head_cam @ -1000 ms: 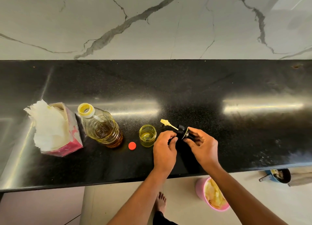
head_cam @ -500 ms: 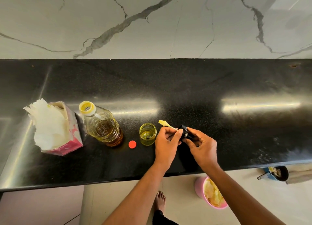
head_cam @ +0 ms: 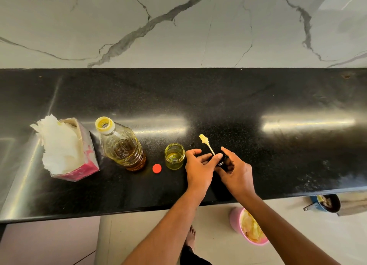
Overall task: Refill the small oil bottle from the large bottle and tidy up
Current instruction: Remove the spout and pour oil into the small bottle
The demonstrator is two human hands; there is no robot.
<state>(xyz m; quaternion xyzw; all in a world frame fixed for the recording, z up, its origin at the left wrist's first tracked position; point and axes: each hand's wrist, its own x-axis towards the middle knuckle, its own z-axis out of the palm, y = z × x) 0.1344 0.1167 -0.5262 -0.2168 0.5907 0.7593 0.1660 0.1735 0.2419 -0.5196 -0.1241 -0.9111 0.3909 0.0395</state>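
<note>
Brush stick now more upright than before, its black cap pinched between left hand and right hand, beside small jar.

Glossy black speckled stone counter; on it, clear ribbed plastic large bottle, clear glass small bottle, crumpled paper tissues.
</note>
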